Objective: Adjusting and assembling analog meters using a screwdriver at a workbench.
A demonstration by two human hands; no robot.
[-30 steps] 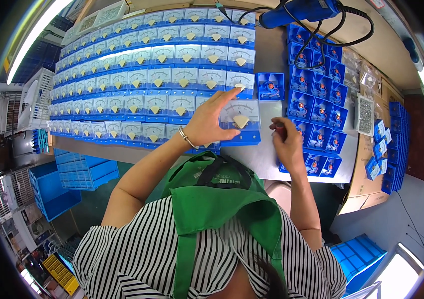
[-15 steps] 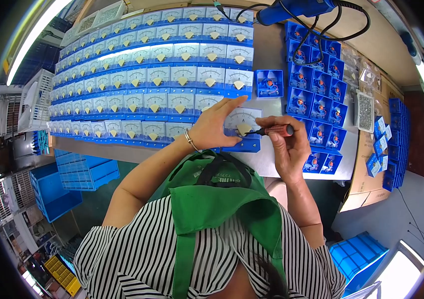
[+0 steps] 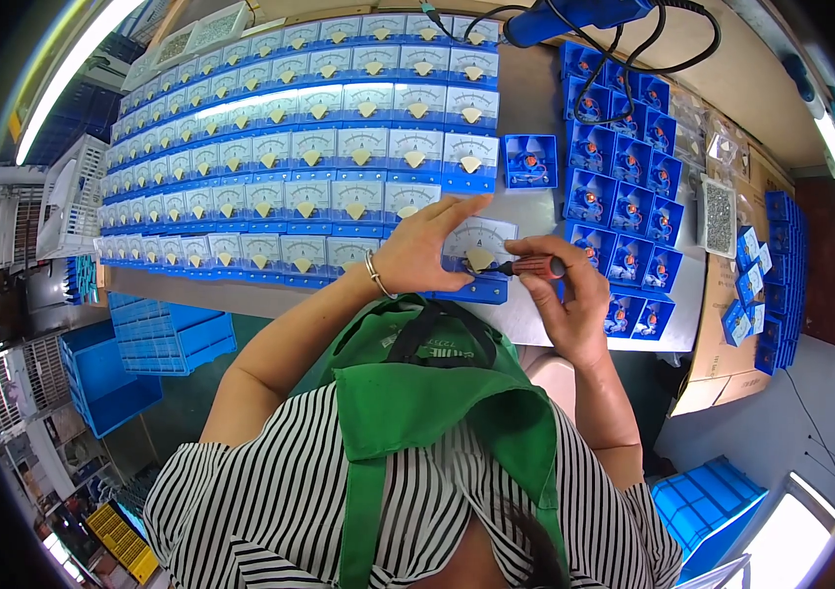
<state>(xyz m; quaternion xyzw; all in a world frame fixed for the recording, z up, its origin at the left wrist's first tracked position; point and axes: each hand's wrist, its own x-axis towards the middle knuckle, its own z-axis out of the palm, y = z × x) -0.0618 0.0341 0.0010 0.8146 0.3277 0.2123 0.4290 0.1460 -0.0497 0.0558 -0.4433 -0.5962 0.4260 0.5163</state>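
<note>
The left hand (image 3: 419,250) is partly open, with its thumb and first finger spread around the left side of one clear-faced meter (image 3: 482,236). The thumb is by the low edge and the finger is by the top edge. The meter lies face up on the grey table (image 3: 535,212), close in front of the person and just beside the rows of meters (image 3: 360,157).

The right hand (image 3: 572,302) is closed in a pinch on the red handle of a small screwdriver (image 3: 539,267). Its dark rod points left, over the low part of the meter, near the pale yellow piece (image 3: 479,258). I cannot tell just what the tip touches.

To do this well, I think the left hand should hold the meter flat and still, with its thumb out of the tip's way. The right hand should be light, so the tip does not slip and scratch the clear front. Small, slow moves seem best.

A lone blue box (image 3: 531,162) sits behind the meter, and more blue boxes (image 3: 589,199) stand to the right.
</note>
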